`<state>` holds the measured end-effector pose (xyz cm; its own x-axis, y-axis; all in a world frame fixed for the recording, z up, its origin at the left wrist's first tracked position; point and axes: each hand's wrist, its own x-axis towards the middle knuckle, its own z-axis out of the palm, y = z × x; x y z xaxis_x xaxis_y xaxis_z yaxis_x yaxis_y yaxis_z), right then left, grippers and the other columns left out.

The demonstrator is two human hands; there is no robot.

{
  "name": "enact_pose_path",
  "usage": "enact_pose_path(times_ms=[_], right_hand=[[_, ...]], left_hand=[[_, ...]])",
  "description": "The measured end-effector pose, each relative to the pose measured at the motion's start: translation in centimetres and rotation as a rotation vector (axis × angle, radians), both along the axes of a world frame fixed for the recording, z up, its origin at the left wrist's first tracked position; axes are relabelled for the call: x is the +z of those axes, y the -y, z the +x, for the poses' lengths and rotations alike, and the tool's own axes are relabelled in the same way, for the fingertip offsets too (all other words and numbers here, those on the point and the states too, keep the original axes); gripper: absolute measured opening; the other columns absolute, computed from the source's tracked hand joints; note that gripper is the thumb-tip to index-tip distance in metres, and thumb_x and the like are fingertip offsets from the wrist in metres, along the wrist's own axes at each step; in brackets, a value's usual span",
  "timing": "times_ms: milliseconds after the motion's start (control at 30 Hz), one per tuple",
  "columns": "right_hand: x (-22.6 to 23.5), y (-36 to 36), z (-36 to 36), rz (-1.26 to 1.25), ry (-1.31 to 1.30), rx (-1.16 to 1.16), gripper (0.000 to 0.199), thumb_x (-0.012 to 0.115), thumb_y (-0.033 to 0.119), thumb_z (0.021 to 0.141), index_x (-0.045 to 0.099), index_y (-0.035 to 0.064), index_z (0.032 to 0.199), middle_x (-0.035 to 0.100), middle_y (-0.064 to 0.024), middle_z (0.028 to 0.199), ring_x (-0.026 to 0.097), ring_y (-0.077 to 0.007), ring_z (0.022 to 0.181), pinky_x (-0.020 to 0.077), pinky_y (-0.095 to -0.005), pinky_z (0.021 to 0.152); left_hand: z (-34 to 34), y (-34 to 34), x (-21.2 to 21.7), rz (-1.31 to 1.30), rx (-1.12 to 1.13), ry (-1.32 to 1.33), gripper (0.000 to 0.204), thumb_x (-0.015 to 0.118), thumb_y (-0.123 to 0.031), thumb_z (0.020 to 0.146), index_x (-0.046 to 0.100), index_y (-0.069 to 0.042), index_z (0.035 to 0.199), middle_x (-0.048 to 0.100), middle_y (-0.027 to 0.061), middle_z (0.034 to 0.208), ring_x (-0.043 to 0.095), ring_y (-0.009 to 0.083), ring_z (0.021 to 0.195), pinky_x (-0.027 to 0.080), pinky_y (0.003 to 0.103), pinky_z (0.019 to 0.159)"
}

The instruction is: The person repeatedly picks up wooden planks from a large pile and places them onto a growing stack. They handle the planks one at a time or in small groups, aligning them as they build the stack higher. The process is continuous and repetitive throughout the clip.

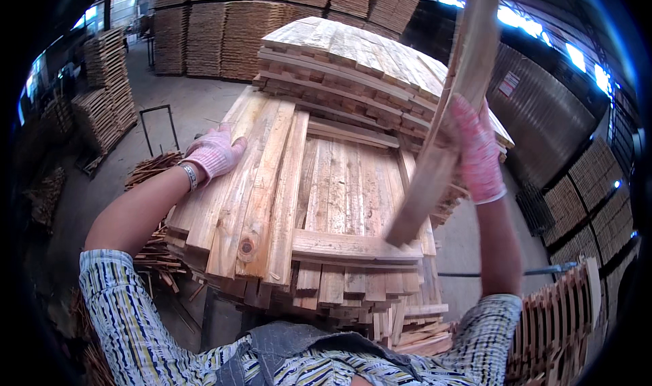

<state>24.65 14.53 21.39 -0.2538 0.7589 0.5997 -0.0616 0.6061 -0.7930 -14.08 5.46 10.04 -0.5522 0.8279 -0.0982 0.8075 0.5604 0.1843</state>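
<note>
A stack of rough wooden boards stands right before me, with several long planks lying lengthwise on its left side. My left hand, in a pink knit glove, rests flat on the leftmost plank near its far end. My right hand, gloved the same way, grips a long narrow board that is raised nearly upright and tilted, its lower end hanging over the stack's right side. Behind it rises a higher pile of stacked boards.
Tall walls of stacked timber fill the back of the shed. More board piles stand at left by a metal frame. Scrap strips lie on the concrete floor. Slatted stacks stand at right.
</note>
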Motion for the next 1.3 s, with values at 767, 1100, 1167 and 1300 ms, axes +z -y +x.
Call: enact_pose_path(times_ms=[767,1100,1167,1300], right_hand=[[-9.0,1.2,-6.7,-1.130,-0.007,0.518,0.055,0.066,0.047,0.092,0.059,-0.0027,0.114,0.068,-0.0191,0.081,0.073,-0.0280,0.074,0.0647,-0.0404,0.064],[-15.1,1.2,-16.2,-1.117,0.088,0.359,0.045,0.059,0.045,0.098,0.062,0.0048,0.117,0.072,-0.0114,0.098,0.072,-0.0205,0.078,0.0606,-0.0372,0.072],[-15.7,1.4,-16.2,-1.116,-0.057,0.428,0.047,0.061,0.047,0.097,0.063,0.0036,0.114,0.072,-0.0107,0.096,0.072,-0.0201,0.076,0.0608,-0.0380,0.073],[-16.3,0.5,-15.4,-0.780,0.269,0.285,0.075,0.064,0.059,0.090,0.051,-0.0032,0.131,0.065,-0.0207,0.119,0.066,-0.0272,0.105,0.0563,-0.0420,0.091]], left_hand=[[-2.4,-1.1,-2.5,0.024,-0.069,0.005,0.073,0.039,-0.056,0.098,0.033,-0.003,0.147,0.040,0.0308,0.146,0.048,0.0475,0.131,0.040,0.057,0.107],[-2.1,-1.6,-1.7,0.025,-0.148,0.020,0.077,0.042,-0.056,0.097,0.028,-0.003,0.152,0.037,0.0300,0.150,0.045,0.0435,0.135,0.038,0.051,0.111],[-2.5,-1.5,-2.5,0.061,-0.143,0.000,0.078,0.042,-0.056,0.097,0.027,-0.003,0.152,0.037,0.0295,0.150,0.045,0.0433,0.136,0.038,0.050,0.111],[-1.7,-1.5,-2.2,0.042,-0.117,-0.008,0.079,0.042,-0.056,0.097,0.026,-0.003,0.152,0.037,0.0302,0.150,0.045,0.0451,0.135,0.039,0.052,0.110]])
